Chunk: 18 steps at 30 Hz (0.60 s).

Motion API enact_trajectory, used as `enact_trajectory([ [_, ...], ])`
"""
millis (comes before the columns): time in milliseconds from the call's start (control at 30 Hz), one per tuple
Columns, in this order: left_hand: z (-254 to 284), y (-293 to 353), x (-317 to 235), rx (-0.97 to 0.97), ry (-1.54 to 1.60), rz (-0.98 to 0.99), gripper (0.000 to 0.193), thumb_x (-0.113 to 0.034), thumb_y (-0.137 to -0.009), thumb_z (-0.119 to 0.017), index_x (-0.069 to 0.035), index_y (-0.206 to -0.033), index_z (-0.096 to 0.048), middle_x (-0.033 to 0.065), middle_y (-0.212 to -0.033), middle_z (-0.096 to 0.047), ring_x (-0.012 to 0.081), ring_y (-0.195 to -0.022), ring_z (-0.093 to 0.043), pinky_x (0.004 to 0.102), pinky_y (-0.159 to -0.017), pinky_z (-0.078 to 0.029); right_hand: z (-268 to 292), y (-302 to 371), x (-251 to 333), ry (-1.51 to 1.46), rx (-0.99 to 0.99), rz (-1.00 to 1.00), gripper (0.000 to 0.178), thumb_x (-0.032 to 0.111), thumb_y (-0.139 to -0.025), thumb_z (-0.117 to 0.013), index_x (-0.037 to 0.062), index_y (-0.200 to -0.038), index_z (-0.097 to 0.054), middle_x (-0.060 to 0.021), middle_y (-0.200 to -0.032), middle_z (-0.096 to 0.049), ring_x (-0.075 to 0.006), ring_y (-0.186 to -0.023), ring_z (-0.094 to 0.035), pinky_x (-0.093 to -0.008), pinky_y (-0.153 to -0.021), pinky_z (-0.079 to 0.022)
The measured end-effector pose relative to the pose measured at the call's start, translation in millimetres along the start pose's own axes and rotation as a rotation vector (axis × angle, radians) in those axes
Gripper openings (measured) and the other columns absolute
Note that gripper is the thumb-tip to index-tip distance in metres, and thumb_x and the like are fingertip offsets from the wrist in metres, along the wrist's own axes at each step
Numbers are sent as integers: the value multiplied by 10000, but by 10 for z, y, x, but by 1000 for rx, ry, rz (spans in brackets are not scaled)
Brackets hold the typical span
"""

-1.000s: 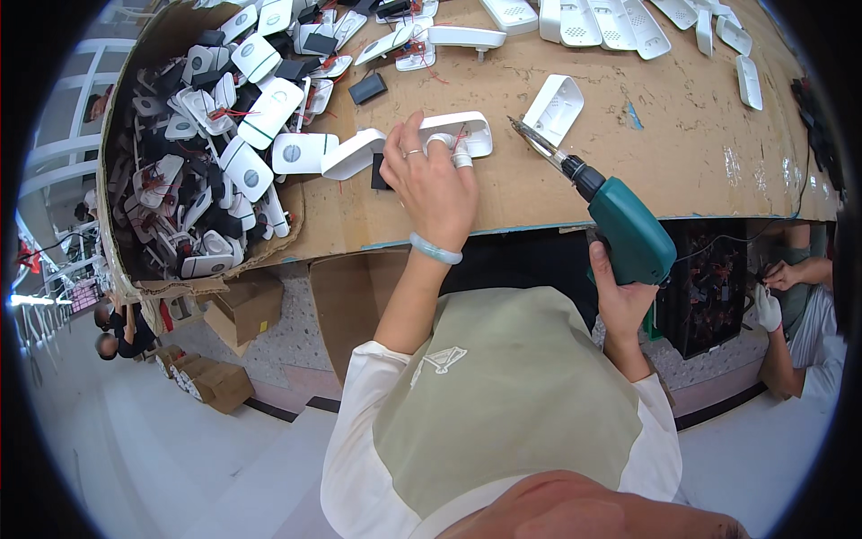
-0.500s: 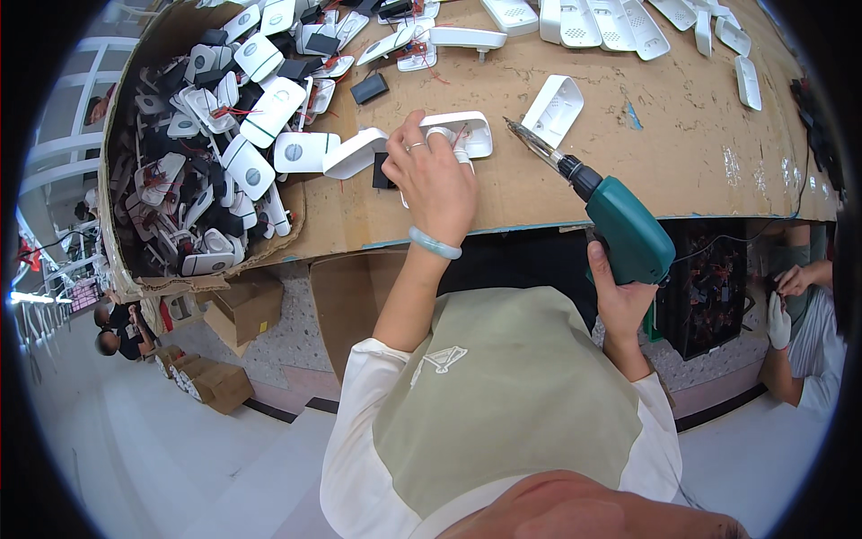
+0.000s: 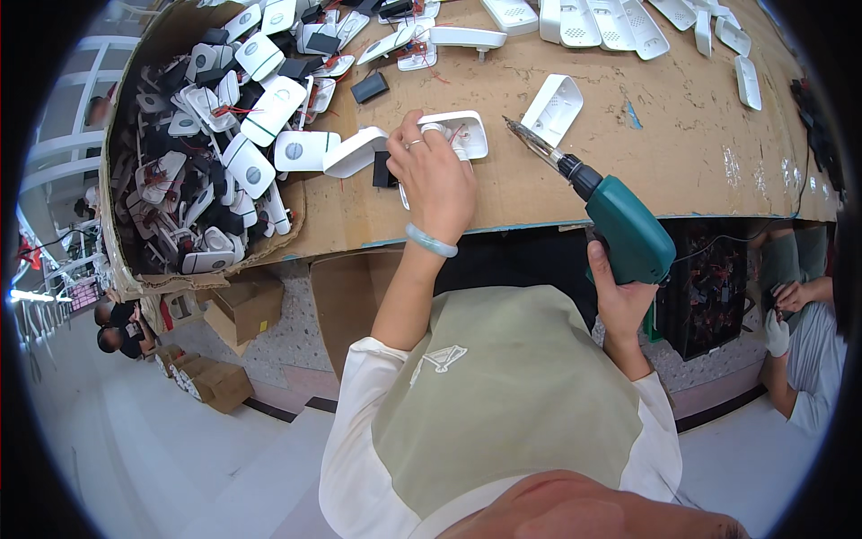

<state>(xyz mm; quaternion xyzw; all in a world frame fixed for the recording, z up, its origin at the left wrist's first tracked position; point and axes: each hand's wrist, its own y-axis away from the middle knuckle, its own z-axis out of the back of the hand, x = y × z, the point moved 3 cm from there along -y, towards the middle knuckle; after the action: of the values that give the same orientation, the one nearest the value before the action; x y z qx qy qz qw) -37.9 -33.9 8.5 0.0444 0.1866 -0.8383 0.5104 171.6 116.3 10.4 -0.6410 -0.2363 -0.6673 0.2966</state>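
Observation:
My left hand (image 3: 435,175), with a ring and a pale bangle, is closed over a white plastic housing (image 3: 471,135) on the cardboard-covered table. Thin red wires show inside this shell; the fingertips are partly hidden, and white coverings show on some fingers. A small black block (image 3: 383,171) lies against the hand's left side. My right hand (image 3: 620,292) is wrapped round the handle of a green pistol-shaped soldering gun (image 3: 628,229). Its slim metal tip points up and left, apart from the held housing and close to an open white shell (image 3: 553,110).
A cardboard box (image 3: 121,225) piled with white housings, black blocks and wires stands at left. More white shells (image 3: 602,27) lie along the far side. A cable (image 3: 754,232) trails rightward from the soldering gun. At right sits a co-worker, hands (image 3: 790,301) together, one partly gloved.
My left hand and the white housing have shifted slightly left. The right hand and soldering gun look still. The co-worker's hands have moved a little downward.

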Motion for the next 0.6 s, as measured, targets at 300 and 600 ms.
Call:
enact_trajectory([
  [300,443,447,340,342,1318,305,376,-23,-959,-567,43,-1327,-532,191,-1384,-557,302,-1216,-587,400,-1010,-474,65,-7,-16,-12,-76,-27,328,21,-877,-789,-23,-1177,-665,-64,-1106,-690,-137,-963,-637,-279,-885,-505],
  [600,264,2181,2653,465,1614,481,575,-241,-907,-687,39,-1379,-518,242,-1341,-587,373,-1203,-628,476,-1038,-508,78,-124,114,-42,-165,97,355,19,-890,-769,-41,-1211,-629,-72,-1032,-688,-100,-780,-617,-231,-681,-500],
])
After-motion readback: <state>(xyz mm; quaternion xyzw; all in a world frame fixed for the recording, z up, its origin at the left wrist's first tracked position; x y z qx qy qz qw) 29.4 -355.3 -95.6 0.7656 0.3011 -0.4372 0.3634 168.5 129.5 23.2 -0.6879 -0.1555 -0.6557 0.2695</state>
